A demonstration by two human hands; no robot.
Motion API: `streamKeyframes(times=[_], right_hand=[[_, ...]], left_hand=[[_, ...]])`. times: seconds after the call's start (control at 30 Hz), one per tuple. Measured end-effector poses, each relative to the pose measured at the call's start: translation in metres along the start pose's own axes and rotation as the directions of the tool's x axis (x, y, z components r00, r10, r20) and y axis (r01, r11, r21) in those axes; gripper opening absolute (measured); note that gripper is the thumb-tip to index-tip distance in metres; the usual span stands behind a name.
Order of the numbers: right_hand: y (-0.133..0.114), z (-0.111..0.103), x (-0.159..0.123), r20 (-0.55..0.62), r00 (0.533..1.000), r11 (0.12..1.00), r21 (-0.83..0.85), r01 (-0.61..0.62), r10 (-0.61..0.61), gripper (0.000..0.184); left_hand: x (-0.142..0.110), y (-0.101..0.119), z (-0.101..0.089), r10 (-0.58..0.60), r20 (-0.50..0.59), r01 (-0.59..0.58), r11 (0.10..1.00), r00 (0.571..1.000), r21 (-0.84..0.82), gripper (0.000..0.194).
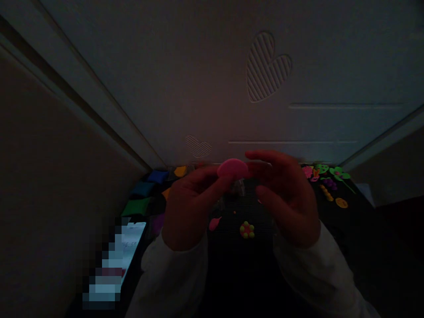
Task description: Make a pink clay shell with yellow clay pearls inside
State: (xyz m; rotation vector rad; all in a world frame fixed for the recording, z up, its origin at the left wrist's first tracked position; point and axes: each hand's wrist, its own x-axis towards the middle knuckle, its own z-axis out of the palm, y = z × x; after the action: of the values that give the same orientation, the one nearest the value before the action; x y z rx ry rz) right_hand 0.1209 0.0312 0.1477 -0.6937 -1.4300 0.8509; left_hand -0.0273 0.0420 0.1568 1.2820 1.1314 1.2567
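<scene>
Between the thumb and fingers of my left hand (190,203) is a flat pink disc of what looks like modelling clay (232,168), held up above the dark table. My right hand (289,194) is at the disc's right edge, its thumb and fingers apart; a fingertip seems to touch the rim. Below the hands lie a small flower of green balls with a reddish middle (247,229) and a pink teardrop-shaped piece (215,223). A clear object (239,187) behind the disc is too dim to make out.
Coloured packets, blue (158,176) and green (136,206) among them, line the table's left side. A lit screen (130,240), partly blurred out, lies at lower left. Several small clay shapes, including a green flower (338,172), sit at right. A white panel with hearts (268,66) rises behind.
</scene>
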Motion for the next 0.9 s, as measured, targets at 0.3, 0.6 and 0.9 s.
streamKeyframes(times=[0.3, 0.6, 0.9], right_hand=[[-0.003, 0.000, 0.006, -0.036, 0.970, 0.971, 0.008, -0.238, 0.239, 0.007], [-0.003, -0.002, 0.007, -0.013, 0.958, 0.957, 0.047, -0.285, 0.286, 0.009], [-0.002, -0.003, 0.006, -0.017, 0.958, 0.957, -0.056, -0.286, 0.285, 0.004]], left_hand=[[-0.003, 0.003, 0.006, 0.099, 0.103, -0.097, 0.995, 0.990, -0.028, 0.014], [-0.006, 0.004, 0.010, 0.131, 0.008, -0.131, 0.989, 0.991, 0.061, 0.011], [-0.006, 0.004, 0.017, 0.095, -0.041, -0.097, 0.994, 0.995, -0.044, 0.009]])
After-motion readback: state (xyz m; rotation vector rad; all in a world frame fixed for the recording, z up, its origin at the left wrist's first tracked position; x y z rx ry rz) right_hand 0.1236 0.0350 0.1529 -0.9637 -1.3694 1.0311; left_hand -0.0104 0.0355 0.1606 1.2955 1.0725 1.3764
